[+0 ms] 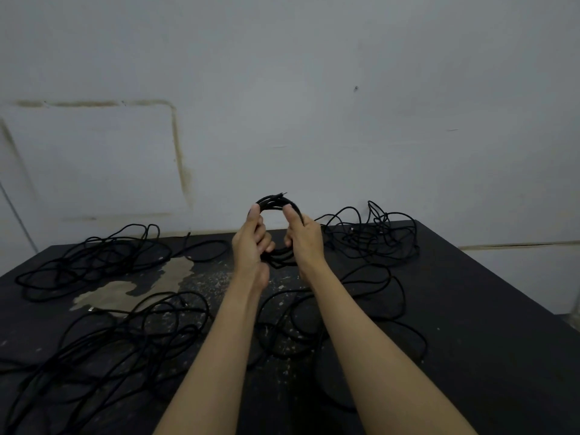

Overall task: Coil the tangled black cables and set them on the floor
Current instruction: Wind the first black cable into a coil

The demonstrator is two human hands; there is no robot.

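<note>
Both hands were up over the far side of the dark counter [470, 309], w/ one small coil [277, 205] of black cable held between them. Left hand [251, 243] gripped the coil's left side, fingers curled round the strands; right hand [303, 238] gripped the right side, thumb pressed along the top arc. So each grip was closed on that coil, nothing spread.

Progress, judged: approx. one cable nearly coiled, not yet set on the floor; no floor visible here. Left to do: far-left tangle [91, 262], near-left tangle [110, 350], far-right tangle [376, 237] by the wall [314, 89], plus loose loops [361, 302] under the right forearm. All uncoiled on the counter.

In the way: strands overlapped within each pile, so pulling one out could drag its neighbours. Worn, paint-flecked patch [141, 284] on the counter, no obstacle.
</note>
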